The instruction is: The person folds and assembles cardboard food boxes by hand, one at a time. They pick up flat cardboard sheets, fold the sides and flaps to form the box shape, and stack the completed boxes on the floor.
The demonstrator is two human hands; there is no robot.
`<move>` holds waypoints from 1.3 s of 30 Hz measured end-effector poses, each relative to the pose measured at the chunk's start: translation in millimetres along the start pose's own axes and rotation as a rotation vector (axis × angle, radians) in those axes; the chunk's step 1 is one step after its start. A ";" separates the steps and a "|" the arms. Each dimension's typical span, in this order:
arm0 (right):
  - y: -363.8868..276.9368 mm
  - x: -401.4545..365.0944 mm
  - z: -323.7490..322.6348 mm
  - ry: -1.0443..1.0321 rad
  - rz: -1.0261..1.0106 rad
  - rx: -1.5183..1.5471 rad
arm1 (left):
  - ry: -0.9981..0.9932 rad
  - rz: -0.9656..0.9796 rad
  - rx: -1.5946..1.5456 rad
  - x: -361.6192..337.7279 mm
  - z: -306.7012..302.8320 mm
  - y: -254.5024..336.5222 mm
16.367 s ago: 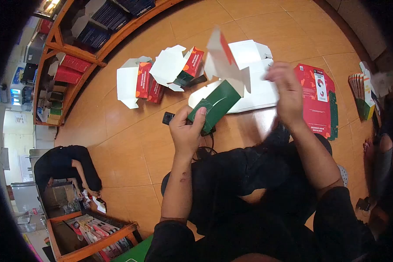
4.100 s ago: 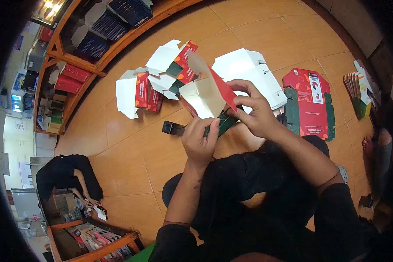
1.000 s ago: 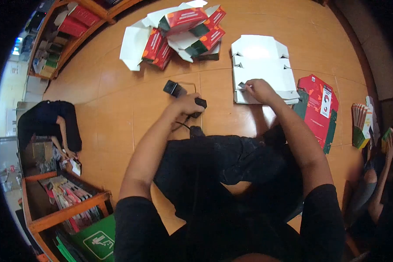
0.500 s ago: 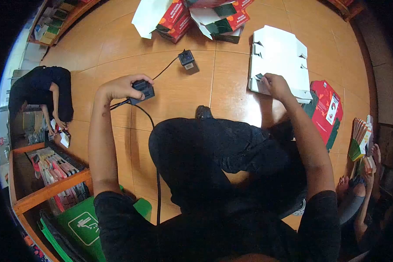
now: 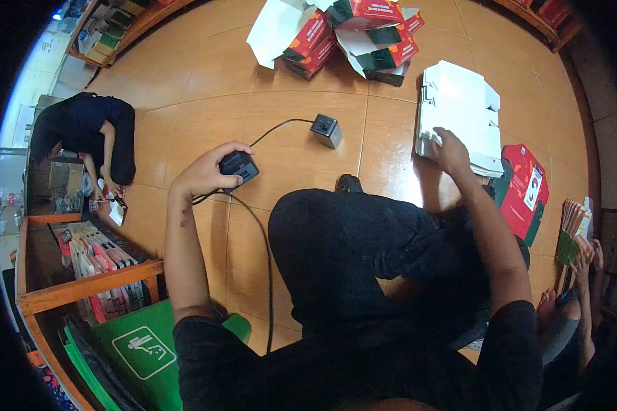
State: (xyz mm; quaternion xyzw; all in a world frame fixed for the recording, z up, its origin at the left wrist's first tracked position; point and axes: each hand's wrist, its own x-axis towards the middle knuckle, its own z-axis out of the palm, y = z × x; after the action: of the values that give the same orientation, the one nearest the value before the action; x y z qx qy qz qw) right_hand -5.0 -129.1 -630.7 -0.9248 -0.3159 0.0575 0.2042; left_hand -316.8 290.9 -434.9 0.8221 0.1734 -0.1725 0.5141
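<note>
Left hand [image 5: 204, 172] wrapped round black box [image 5: 240, 168]. Right hand [image 5: 451, 152] at near-left corner of white cardboard stack [image 5: 461, 96]; partly curled, can't tell if pinching. Stack extends ahead of right hand, the nearer one, long axis pointing away from it.

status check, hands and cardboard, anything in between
Left hand gripping black device. Right hand at white cardboard stack. Black block on floor between hands.

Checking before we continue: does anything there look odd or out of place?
Slightly: the red boxes ahead lie jumbled at differing angles, flaps open. The corded black block on the floor looks out of place: it isn't packaging.
</note>
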 end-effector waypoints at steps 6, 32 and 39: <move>-29.4 3.9 13.7 -0.151 0.126 -0.200 | 0.052 -0.019 0.018 -12.6 14.8 -18.7; -296.4 34.4 135.4 -0.710 -0.818 0.505 | 0.536 -0.092 0.073 -73.1 180.4 -163.6; -198.2 39.9 94.0 -0.400 -0.622 0.541 | 0.506 -0.341 0.096 -64.9 235.8 -179.3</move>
State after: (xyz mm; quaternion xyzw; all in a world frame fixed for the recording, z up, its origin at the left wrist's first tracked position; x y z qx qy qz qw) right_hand -106.7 69.4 -633.3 -0.6700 -0.5855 0.2515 0.3808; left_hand -481.7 144.3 -642.9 0.8212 0.4232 -0.0541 0.3789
